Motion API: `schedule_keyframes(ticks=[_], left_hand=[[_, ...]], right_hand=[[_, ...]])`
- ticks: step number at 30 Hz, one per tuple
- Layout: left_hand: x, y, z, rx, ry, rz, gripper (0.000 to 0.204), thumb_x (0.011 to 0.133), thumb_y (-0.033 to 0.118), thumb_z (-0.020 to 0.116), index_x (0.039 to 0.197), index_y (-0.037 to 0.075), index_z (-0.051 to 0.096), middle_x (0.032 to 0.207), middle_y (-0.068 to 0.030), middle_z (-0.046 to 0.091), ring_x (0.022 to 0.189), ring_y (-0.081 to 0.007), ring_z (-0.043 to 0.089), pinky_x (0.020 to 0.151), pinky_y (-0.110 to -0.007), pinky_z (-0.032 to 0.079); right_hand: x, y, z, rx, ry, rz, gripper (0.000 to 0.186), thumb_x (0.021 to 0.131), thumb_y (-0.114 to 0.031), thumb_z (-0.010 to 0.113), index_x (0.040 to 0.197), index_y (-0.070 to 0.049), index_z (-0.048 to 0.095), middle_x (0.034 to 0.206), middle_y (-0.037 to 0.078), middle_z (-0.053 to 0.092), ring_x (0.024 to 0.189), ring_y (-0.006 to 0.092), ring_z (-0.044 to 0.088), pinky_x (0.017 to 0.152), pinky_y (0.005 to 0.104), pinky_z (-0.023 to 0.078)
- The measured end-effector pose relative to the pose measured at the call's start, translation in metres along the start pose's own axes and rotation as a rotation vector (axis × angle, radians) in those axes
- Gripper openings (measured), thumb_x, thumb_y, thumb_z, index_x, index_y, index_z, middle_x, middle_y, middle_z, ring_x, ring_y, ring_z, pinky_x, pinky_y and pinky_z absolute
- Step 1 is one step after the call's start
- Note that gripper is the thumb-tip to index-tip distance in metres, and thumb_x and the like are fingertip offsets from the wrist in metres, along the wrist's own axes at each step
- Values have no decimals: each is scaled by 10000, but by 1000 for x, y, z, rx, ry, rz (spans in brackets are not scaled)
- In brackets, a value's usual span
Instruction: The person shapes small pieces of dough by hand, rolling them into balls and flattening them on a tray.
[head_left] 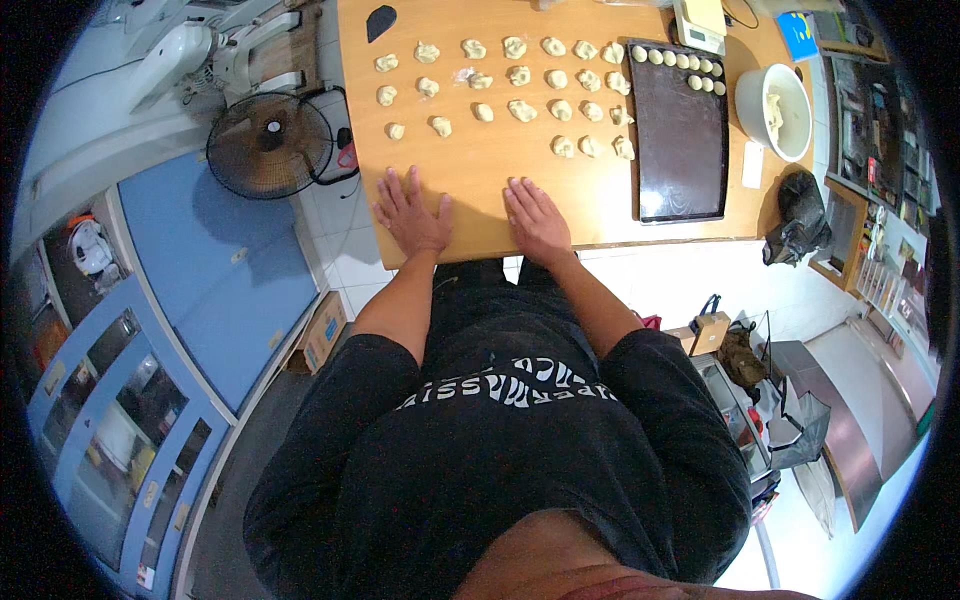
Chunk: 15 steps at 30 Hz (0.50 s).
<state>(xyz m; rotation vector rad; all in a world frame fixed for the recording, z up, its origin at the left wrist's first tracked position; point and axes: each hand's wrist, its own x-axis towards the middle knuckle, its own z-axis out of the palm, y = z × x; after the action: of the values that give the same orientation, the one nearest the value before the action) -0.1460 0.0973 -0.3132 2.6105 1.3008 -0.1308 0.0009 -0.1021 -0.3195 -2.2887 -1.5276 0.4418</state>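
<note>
My left hand (412, 214) lies flat on the wooden table (470, 180) by its near edge, fingers spread. To its right my right hand (538, 217) rests palm down, fingers stretched out and fairly close together. Neither holds anything. Beyond them, rough pieces of dough (522, 110) lie in loose rows across the table; the nearest to my left hand is a small lump (396, 131). On the right is a dark baking tray (680, 160), with several smooth round dough balls (696, 62) in its far part.
A white bowl (800, 110) with some dough inside stands right of the tray, near a white kitchen scale (699, 25). A black plastic bag (798, 215) hangs at the table's right corner. Left of the table is a black fan (270, 145). A dark flat scraper-like piece (381, 23) lies far left.
</note>
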Motion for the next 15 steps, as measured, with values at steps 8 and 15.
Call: schedule_keyframes(ticks=[8, 15], left_hand=[[2, -7, 5, -22, 40, 31, 875, 843, 522, 666, 1582, 217, 311, 1679, -161, 174, 1549, -411, 112, 1184, -675, 122], [1, -6, 3, -46, 22, -10, 859, 828, 505, 691, 1565, 212, 358, 1676, -165, 187, 1543, -408, 138, 1187, -668, 122]], right_hand=[[58, -15, -3, -15, 159, 149, 560, 987, -230, 544, 1489, -5, 437, 1589, 163, 400, 1474, 338, 368, 1193, 475, 325], [13, -10, -4, 34, 14, -33, 526, 951, -207, 575, 1445, -39, 511, 1552, 144, 458, 1439, 321, 426, 1162, 450, 376]])
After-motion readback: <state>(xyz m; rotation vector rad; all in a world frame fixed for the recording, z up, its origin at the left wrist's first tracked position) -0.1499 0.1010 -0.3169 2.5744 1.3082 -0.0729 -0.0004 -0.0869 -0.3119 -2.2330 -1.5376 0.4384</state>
